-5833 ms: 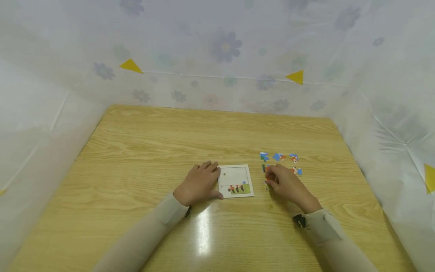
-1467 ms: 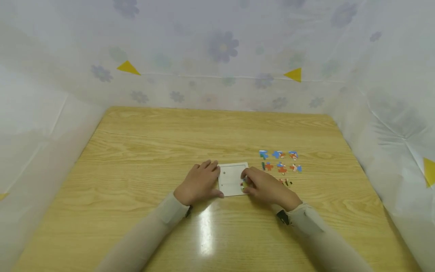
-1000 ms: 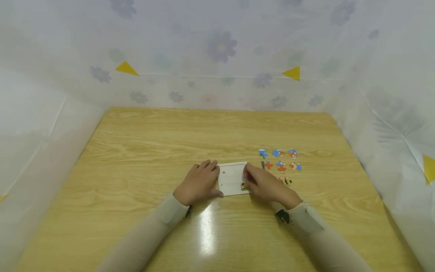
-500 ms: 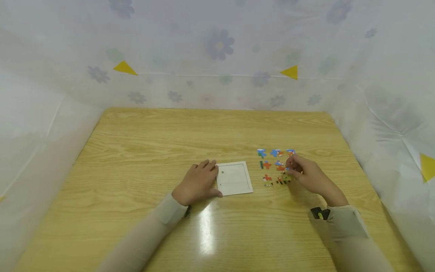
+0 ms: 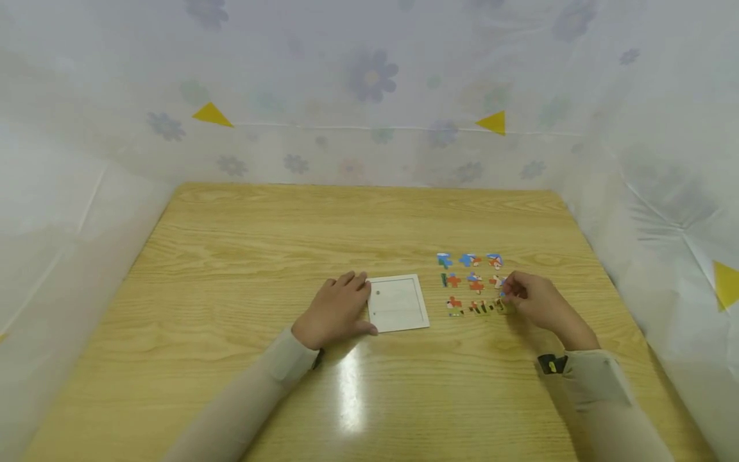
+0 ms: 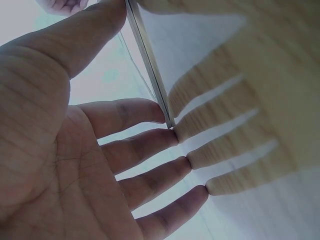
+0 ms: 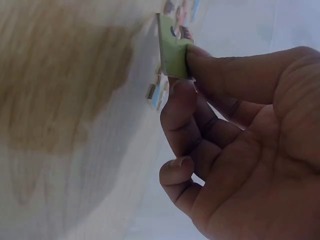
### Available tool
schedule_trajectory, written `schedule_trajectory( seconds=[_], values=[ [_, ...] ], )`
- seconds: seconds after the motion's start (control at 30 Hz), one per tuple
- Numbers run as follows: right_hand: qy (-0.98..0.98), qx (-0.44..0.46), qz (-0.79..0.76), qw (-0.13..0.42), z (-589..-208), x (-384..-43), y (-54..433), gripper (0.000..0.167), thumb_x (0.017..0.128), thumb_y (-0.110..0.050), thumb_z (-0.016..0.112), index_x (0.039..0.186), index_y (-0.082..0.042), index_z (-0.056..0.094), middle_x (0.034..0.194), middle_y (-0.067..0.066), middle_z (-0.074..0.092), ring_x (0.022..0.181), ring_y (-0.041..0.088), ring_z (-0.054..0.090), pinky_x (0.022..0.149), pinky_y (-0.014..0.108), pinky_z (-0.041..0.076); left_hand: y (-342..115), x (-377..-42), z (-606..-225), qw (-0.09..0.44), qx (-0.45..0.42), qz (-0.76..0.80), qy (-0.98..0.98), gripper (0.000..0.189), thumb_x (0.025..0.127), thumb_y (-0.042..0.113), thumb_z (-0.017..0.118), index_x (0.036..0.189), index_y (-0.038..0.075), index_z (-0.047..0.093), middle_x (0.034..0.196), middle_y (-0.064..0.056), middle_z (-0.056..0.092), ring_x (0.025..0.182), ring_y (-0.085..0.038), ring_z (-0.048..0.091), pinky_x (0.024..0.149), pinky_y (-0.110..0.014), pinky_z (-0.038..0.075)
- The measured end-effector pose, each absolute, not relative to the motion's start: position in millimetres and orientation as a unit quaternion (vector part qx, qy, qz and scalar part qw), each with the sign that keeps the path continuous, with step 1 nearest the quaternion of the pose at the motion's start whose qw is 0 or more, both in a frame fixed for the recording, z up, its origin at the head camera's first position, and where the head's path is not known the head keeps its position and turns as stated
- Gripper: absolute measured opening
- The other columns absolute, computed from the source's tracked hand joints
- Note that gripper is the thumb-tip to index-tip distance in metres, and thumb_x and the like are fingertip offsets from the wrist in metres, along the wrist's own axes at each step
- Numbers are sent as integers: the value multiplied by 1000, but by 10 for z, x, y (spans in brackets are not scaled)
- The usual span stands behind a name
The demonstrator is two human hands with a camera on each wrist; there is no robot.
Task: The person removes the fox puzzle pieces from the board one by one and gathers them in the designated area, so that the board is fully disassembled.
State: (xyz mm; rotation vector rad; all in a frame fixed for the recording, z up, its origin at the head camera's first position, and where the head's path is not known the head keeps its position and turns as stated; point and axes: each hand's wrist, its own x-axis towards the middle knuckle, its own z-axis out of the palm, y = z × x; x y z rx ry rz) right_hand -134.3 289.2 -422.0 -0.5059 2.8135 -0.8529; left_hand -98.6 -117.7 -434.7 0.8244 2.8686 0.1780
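Note:
My left hand rests on the table at the left edge of a square white puzzle tray. In the left wrist view its fingers are nearly straight, with fingertips on the table and the index fingertip at the tray's corner. My right hand is at the lower right of the laid-out pieces. Between thumb and fingertips it pinches a green puzzle piece with a dark stripe, held tilted close over the table. Several other puzzle pieces lie in rows just left of that hand, red, blue and green.
The wooden table has white flowered sheeting standing behind it and along both sides. Yellow triangles are stuck on the sheeting. The tray's pale inner panel shows two small dark spots.
Pieces that were in the tray at its lower right now lie among the group. My right hand has moved right from the tray with the green puzzle piece; the left hand has stayed put.

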Motion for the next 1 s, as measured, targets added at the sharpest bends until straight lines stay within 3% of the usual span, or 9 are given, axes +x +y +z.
schedule_trajectory(
  seconds=[0.43,0.67,1.0],
  values=[
    [955,-133,-246,102,-4262,-1304,2873,5,94,2,68,95,-1,64,90,9,65,81,24,60,69,40,49,-1174,-969,-4347,78,274,60,957,93,85,65,74,151,4,51,161,-14,41,146,-36,40,110,-55,41],
    [975,-122,-171,76,-4283,-1302,2802,8,97,-9,69,98,-4,63,93,12,61,82,28,60,69,47,50,-1190,-970,-4357,73,274,58,957,93,85,67,73,150,4,52,161,-14,41,146,-36,41,110,-55,41],
    [977,-123,-167,48,-4331,-1288,2775,7,95,-5,69,95,-4,62,88,11,60,76,26,57,65,45,48,-1176,-981,-4330,75,272,62,957,92,86,65,73,150,3,51,161,-15,41,146,-38,40,110,-56,41]
  ],
)
